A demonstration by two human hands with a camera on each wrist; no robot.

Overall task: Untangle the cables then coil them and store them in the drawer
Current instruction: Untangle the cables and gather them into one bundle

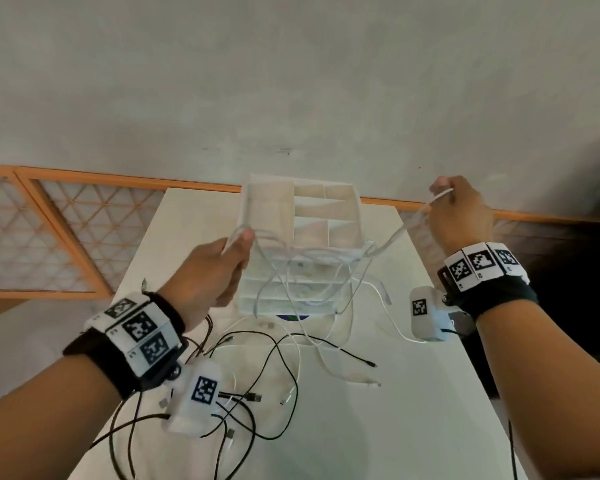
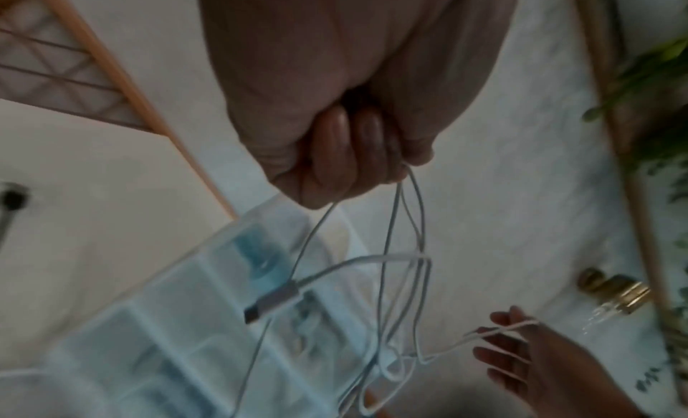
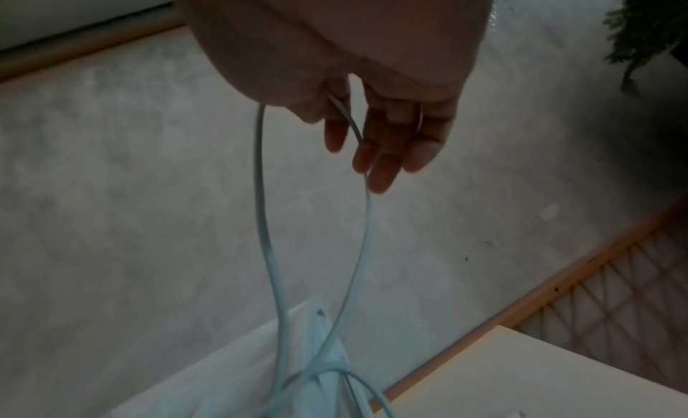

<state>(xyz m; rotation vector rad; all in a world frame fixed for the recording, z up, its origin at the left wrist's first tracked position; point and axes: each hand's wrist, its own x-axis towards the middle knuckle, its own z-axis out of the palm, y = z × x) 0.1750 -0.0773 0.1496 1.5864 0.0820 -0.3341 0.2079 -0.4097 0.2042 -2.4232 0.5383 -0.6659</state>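
White cables lifted in a tangle; black cables loose on the desk; drawer unit behind.

The white cables (image 1: 305, 268) hang in crossing loops, raised in front of the drawer unit (image 1: 302, 237), with several strands trailing down onto the desk (image 1: 378, 427). One metal-tipped plug (image 2: 272, 302) dangles free within the loops. The black cables (image 1: 257, 382) lie slack and overlapping on the near desk surface. The drawer unit is translucent white, stacked, with divided compartments on top.
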